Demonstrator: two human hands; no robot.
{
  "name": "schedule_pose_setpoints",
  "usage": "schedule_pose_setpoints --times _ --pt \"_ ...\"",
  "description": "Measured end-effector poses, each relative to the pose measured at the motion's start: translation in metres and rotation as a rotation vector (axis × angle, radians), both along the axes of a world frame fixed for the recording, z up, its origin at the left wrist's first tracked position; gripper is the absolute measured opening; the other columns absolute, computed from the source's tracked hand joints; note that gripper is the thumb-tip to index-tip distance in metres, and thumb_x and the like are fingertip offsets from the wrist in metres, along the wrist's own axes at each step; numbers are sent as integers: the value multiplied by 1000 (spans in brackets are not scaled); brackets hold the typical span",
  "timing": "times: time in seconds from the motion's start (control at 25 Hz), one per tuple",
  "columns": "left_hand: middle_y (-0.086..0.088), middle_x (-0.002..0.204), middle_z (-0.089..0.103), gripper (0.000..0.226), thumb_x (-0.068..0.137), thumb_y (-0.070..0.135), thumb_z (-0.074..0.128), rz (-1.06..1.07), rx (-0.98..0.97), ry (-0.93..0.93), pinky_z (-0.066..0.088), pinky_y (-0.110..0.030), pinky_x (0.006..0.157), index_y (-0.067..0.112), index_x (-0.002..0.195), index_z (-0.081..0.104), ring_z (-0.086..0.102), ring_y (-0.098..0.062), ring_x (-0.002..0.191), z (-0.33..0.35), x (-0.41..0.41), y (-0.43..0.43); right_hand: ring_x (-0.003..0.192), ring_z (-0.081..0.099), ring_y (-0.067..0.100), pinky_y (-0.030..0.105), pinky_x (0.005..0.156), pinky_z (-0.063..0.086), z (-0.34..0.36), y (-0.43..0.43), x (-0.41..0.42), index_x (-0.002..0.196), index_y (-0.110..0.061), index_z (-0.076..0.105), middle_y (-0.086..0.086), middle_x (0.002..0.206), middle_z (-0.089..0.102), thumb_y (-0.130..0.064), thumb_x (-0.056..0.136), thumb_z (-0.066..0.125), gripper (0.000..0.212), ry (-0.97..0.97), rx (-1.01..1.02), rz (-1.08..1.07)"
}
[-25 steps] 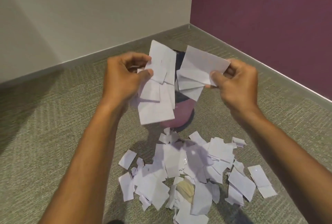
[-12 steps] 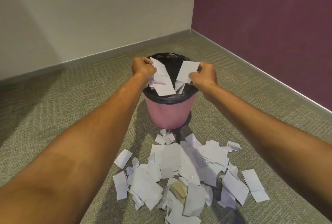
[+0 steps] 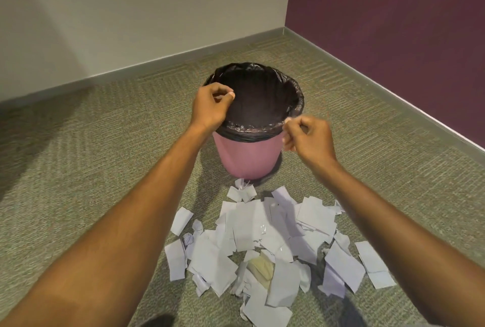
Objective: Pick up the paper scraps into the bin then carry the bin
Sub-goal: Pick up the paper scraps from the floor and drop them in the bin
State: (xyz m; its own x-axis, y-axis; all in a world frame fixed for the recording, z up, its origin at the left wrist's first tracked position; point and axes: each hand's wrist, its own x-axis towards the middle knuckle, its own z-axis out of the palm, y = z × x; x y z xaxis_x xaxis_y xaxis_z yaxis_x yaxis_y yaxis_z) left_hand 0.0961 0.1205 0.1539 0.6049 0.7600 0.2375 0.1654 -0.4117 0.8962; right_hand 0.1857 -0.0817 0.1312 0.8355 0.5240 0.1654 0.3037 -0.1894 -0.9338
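**A:** Where are the hands?

**B:** The left hand [image 3: 212, 107] hovers over the near-left rim of the round pink plastic bin [image 3: 249, 156]. Its fingers are curled in, thumb against forefinger, with no paper visible in them. The right hand [image 3: 311, 140] is just off the near-right rim and blurred. Its fingers look curled too, and empty as far as one can tell.

**A:** And the paper?

**B:** The torn white paper scraps [image 3: 262, 232] lie heaped on the green-grey carpet [image 3: 78, 169] on the near side of the bin, a few right at its foot. Most of the gathering looks undone.

**A:** What might go wrong?

**B:** A loose handful could shed pieces outside the black plastic liner [image 3: 262, 95]. A wrist knocking the rim could tip the bin, which looks light. Lifting it by the liner alone could pull the liner off.
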Motion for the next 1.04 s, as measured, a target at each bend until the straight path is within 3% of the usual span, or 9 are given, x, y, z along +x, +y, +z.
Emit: schedule_pose_setpoints --times 0.12,0.2,0.32,0.4,0.48,0.6,0.72,0.88,1.04 --pt "-3 71 67 18 88 19 61 176 37 -161 52 -30 63 10 74 69 63 -17 66 -26 -30 -15 70 69 28 41 68 59 -58 -26 -14 71 -7 68 9 70 71 -15 90 63 22 -23 -285 46" --pt "2 56 53 29 87 20 56 394 19 -89 41 -28 52 16 59 54 48 -13 53 -61 -53 -34 91 68 31 39 80 55 -97 -44 -10 91 -9 69 10 94 72 -11 88 63 7 -38 -620 130" --pt "-3 63 57 27 89 20 54 357 -89 466 41 -28 53 12 64 53 56 -24 62 -136 -88 -57 119 55 33 42 96 48 -137 -67 7 132 -15 55 12 129 57 -6 86 58 47 -196 -1113 250" --pt "-12 89 67 25 87 27 61 108 -132 840 54 -39 71 2 86 62 64 -32 87 -180 -104 -68 129 46 34 47 104 43 -150 -73 18 144 -19 40 11 141 48 -10 85 59 63 -250 -1268 343" --pt "-14 112 62 48 81 41 67 -62 -83 1018 53 -43 88 4 112 60 60 -33 108 -204 -110 -79 138 36 33 50 111 35 -159 -74 27 152 -22 27 8 151 38 -14 85 60 75 -271 -1358 449" --pt "-15 139 42 88 74 55 71 -152 -28 1063 43 -45 102 12 142 37 42 -34 129 -217 -102 -95 137 38 33 47 109 37 -169 -73 32 154 -22 22 9 151 38 -14 86 64 80 -249 -1382 531" --pt "-17 150 32 102 70 50 78 -173 -21 1037 38 -45 107 18 150 23 36 -35 136 -226 -90 -99 126 49 34 40 96 45 -176 -72 23 151 -19 27 15 140 45 -9 85 64 76 -238 -1306 547" --pt "-20 144 32 105 68 27 85 -203 -10 1064 45 -43 102 22 149 20 40 -38 131 -233 -86 -104 122 50 32 36 96 44 -182 -75 12 141 -12 42 14 133 53 -5 85 62 59 -293 -1163 494" --pt "-17 132 44 91 72 3 80 -157 -150 867 51 -42 93 22 145 30 50 -35 121 -243 -96 -105 115 56 32 32 89 44 -179 -76 7 128 -7 56 17 124 61 2 82 60 48 -198 -1052 434"
